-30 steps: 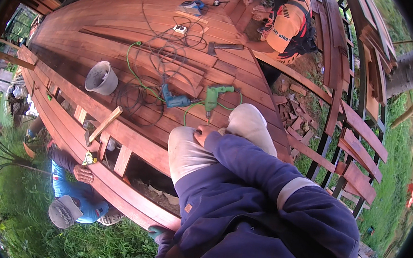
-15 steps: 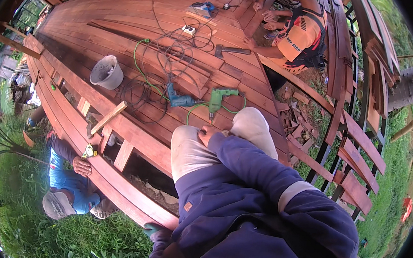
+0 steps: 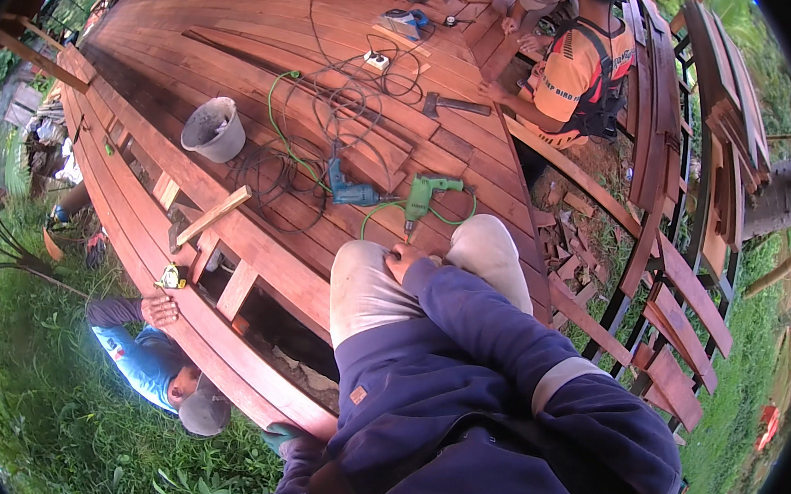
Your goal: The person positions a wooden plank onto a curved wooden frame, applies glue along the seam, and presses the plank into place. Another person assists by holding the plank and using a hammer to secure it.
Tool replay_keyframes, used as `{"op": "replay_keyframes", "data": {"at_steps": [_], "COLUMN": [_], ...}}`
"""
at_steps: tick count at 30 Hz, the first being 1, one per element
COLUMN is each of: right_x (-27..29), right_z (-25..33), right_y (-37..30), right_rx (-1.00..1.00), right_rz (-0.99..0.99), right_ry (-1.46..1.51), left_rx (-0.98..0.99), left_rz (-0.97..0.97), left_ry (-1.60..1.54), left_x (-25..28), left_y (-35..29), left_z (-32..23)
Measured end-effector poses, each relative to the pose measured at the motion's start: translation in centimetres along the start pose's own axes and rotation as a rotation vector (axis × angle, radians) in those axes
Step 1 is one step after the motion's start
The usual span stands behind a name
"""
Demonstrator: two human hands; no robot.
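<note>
My bare right hand [image 3: 402, 261] rests between my knees against the left thigh, with its fingers curled; whatever they hold, if anything, is hidden. Just beyond it lies a green power drill [image 3: 418, 201], its bit pointing toward my fingers. A blue power drill [image 3: 350, 188] lies beside that one on the deck. My left hand [image 3: 280, 435], in a green glove, is on the near end of the outer deck board [image 3: 223, 359]. Its fingers are mostly hidden, so their grip does not show.
A co-worker in blue [image 3: 142, 361] crouches in the grass, hand on the outer board near a tape measure [image 3: 173, 276]. Beyond are a wood offcut [image 3: 214, 215], a bucket [image 3: 214, 131], tangled cords [image 3: 337, 113] and an axe [image 3: 457, 106]. Another person [image 3: 573, 83] works at back right.
The co-worker in blue has lowered their head and moved right, toward the board. The person in orange is more upright. The view has shifted slightly; my hands stay in place.
</note>
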State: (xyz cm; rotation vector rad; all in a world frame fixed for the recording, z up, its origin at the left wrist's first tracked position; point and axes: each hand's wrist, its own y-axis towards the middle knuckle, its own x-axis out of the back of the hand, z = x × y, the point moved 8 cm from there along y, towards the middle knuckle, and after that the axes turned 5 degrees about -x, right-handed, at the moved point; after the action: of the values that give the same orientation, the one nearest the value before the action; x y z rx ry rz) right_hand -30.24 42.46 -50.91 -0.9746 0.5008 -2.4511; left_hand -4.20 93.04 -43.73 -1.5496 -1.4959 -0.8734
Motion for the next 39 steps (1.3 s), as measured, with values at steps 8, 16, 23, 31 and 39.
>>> {"op": "replay_keyframes", "data": {"at_steps": [8,16,23,31,39], "right_x": [0.1,0.0,0.0,-0.2,0.7], "right_z": [-0.2,-0.1,0.1,-0.1,0.4], "right_y": [-0.2,-0.2,-0.3,-0.3,-0.8], "right_rx": [-0.021,-0.009,-0.018,-0.025,-0.04], "right_rz": [-0.026,-0.028,-0.012,0.017,0.014], "right_ry": [-0.015,0.003,0.001,0.007,-0.002], "left_rx": [-0.052,-0.206,-0.105,0.059,-0.067], "left_rz": [-0.024,-0.051,0.012,0.124,0.046], "left_ry": [0.04,0.11,0.074,0.012,0.18], "left_x": [-0.5,-0.7,-0.3,-0.5,-0.8], "left_y": [0.6,1.9,1.1,0.3,0.8], "left_z": [0.3,0.3,-1.2,-2.3,-2.5]}}
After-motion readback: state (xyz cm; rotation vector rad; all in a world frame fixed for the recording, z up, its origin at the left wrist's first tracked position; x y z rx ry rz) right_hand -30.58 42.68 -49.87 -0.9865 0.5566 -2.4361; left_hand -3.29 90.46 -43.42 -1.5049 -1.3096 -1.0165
